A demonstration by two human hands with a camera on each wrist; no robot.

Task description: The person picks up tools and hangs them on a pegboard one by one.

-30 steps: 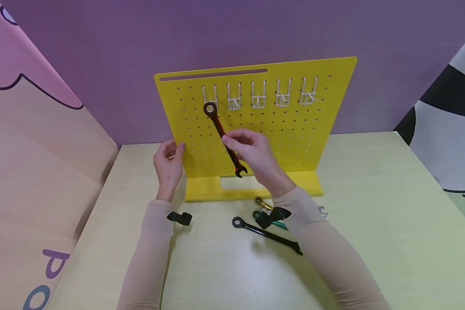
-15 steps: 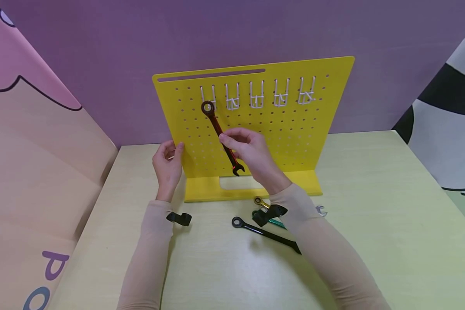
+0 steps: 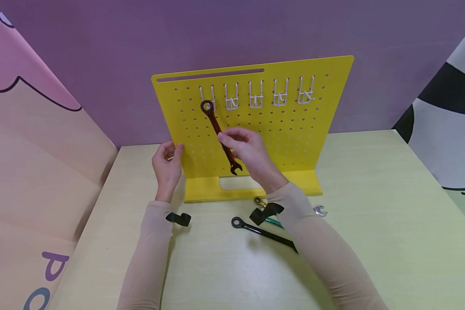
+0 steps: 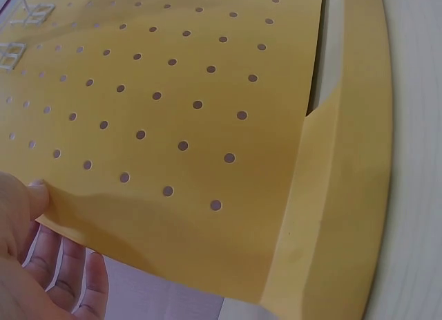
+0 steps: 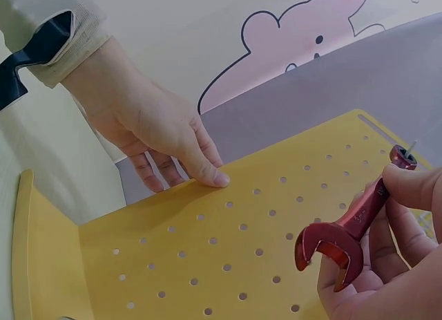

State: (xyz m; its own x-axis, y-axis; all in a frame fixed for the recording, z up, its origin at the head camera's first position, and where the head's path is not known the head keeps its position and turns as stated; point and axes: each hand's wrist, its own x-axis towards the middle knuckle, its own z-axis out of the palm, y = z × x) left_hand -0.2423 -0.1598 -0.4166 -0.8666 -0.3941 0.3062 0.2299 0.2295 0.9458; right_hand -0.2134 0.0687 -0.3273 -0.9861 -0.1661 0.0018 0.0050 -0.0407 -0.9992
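Observation:
My right hand [image 3: 252, 153] pinches a dark red combination wrench [image 3: 218, 131] by its shaft between thumb and fingers. The wrench slants, ring end up and left at the leftmost white wire hook [image 3: 212, 91], open end down. In the right wrist view a thin prong shows at the ring of the wrench [image 5: 362, 216]. A yellow pegboard [image 3: 252, 137] stands upright on the table. At its left edge, my left hand [image 3: 167, 165] grips the board, thumb on the front face and fingers behind, as the left wrist view also shows of the hand [image 4: 27, 258].
Several more white hooks [image 3: 255, 101] run along the board's top. On the table [image 3: 372, 206] lie a black wrench [image 3: 263, 232], a gold one [image 3: 258, 201], a green one [image 3: 274, 222] and a silver open end [image 3: 320, 210], partly hidden by the right arm. A purple wall [image 3: 232, 34] stands behind.
My right hand and forearm have shifted slightly left and up with the red wrench, its ring end staying at the leftmost hook. The left hand keeps its hold on the board.

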